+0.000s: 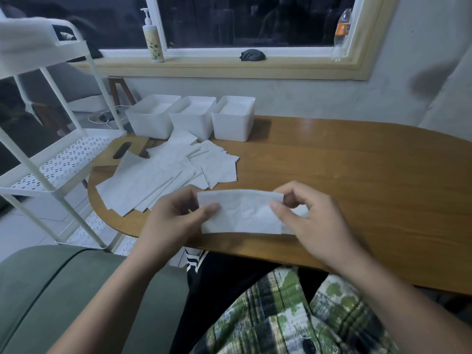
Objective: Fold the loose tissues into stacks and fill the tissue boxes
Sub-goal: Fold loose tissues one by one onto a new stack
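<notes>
**On the table (332, 162): a fold under way**

Glossy, rounded and wooden, it stands under a dark window. Three white plastic tissue boxes (191, 118) sit at its far edge, with a fanned pile of loose tissues (166, 175) just in front of them. Near the front edge is a folded tissue (242, 215). The left hand (173, 221) pinches its left end and the right hand (314, 221) its right end, thumbs on top. The sheet looks thin, soft and faintly embossed. It is probably featherlight and easily torn, so a gentle pinch at the ends or corners should suit it best.

The single head-worn camera looks forward and down, close over the table (357, 175), toward the window (255, 21).
</notes>
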Demonstrator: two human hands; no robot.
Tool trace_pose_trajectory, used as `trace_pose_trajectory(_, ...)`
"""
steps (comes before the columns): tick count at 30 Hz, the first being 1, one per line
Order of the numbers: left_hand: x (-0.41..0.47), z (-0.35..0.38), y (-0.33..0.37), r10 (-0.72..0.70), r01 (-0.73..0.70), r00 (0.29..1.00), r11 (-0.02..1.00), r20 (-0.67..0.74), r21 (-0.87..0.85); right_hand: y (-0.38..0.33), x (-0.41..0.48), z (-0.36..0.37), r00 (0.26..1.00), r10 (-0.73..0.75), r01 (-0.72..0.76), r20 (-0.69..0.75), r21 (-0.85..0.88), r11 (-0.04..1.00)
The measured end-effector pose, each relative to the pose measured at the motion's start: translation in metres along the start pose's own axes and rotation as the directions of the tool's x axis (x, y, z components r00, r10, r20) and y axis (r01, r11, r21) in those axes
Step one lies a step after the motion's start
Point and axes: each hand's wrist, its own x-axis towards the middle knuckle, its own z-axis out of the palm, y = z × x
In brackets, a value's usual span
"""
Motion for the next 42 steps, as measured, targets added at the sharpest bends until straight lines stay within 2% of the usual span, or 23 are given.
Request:
trace_pose_trajectory(4, 0.022, 0.029, 0.013, -0.068, 0.070, 0.995, 0.997, 0.073, -0.030, 0.018, 0.007, -0.023, 0.993, 0.090, -0.085, -0.071, 0.070, 0.994)
trace_pose_trajectory(11, 0.051, 0.069, 0.017, -0.145, 0.151, 0.970, 0.988, 0.196, -0.014, 0.041, 0.006, -0.056, 0.973, 0.204, -0.205, -0.111, 0.005, 0.979)
trace_pose_trajectory(16, 0.066, 0.085, 0.014, -0.168, 0.126, 0.969, 0.967, 0.182, 0.223, 0.060, 0.004, -0.061, 0.956, 0.253, -0.268, -0.146, -0.091, 0.959)
trace_pose_trajectory(22, 0.071, 0.088, 0.006, -0.055, -0.025, 0.986, 0.885, 0.158, 0.464, 0.063, -0.003, -0.055, 0.952, 0.265, -0.299, -0.156, -0.272, 0.915)
trace_pose_trajectory(24, 0.071, 0.086, 0.002, -0.016, -0.056, 0.990, 0.866, 0.138, 0.497, 0.063, -0.004, -0.053, 0.957, 0.237, -0.280, -0.169, -0.321, 0.904)
trace_pose_trajectory(28, 0.082, 0.071, -0.008, 0.041, -0.064, 0.998, 0.826, 0.053, 0.560, 0.065, -0.005, -0.047, 0.974, 0.078, -0.170, -0.212, -0.464, 0.869)
trace_pose_trajectory(31, 0.099, 0.056, -0.016, 0.089, -0.084, 0.996, 0.759, 0.026, 0.645, 0.062, -0.008, -0.040, 0.988, -0.020, -0.057, -0.151, -0.494, 0.868)
trace_pose_trajectory(37, 0.126, 0.038, -0.025, 0.228, -0.223, 0.968, 0.572, 0.109, 0.789, 0.058, -0.014, -0.026, 0.994, -0.104, 0.072, -0.038, -0.493, 0.867)
trace_pose_trajectory(42, 0.136, 0.046, -0.018, 0.214, -0.260, 0.959, 0.420, 0.184, 0.870, 0.057, -0.016, -0.027, 0.994, -0.113, 0.092, -0.013, -0.488, 0.868)
